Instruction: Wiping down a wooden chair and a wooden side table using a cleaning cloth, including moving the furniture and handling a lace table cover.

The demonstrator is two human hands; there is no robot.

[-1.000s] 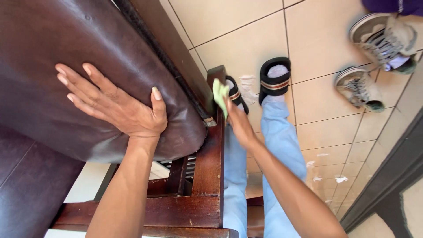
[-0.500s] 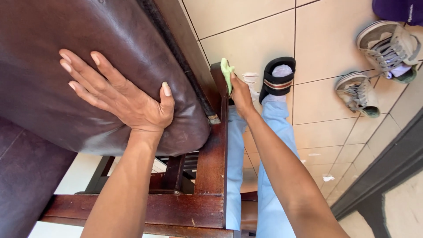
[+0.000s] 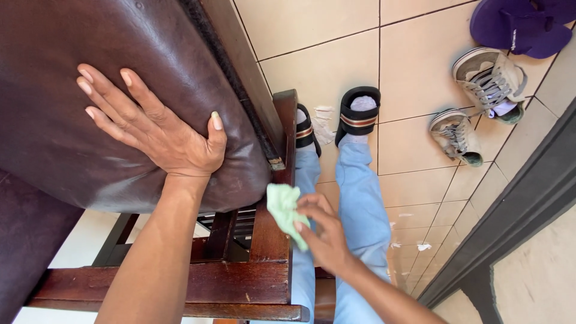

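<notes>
Near the wooden chair frame (image 3: 264,240), the right hand (image 3: 324,237) pinches a green cloth (image 3: 285,210) against the wood, while farther left the left hand (image 3: 159,129) lies flat, fingers spread, on the brown cushion (image 3: 72,72).

Open tiled floor (image 3: 336,48) beyond the wooden chair frame (image 3: 270,240), free for passing toward the far side. Blocked on the left by the lifted brown leather cushion (image 3: 90,90), with only a narrow gap between cushion underside and frame rails. Cluttered to the right by grey sneakers (image 3: 480,96), a purple sandal (image 3: 516,24) and a dark door frame (image 3: 510,222).
</notes>
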